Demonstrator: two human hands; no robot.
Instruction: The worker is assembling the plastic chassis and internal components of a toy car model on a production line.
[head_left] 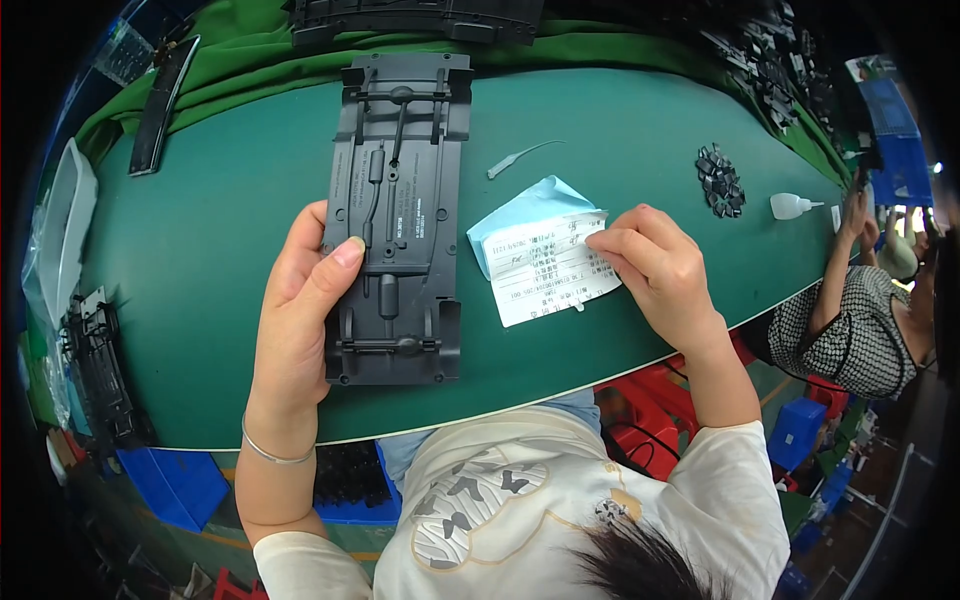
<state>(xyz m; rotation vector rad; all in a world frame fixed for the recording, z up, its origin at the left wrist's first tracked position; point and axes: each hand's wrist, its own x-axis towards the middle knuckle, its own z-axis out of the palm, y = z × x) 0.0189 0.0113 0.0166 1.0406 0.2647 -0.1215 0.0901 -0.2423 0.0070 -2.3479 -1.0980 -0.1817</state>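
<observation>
One grip, the left, clamps a black plastic chassis; the right grip pinches a white slip.

Black chassis and white slip bear print.

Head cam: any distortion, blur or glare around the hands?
Head view: strong fisheye, dark corners, the near edge of the table bowed; same head view: left hand, right hand, black panel and white slip fairly crisp, no strong glare; head view, right rim: co-worker softer, stretched.
</observation>
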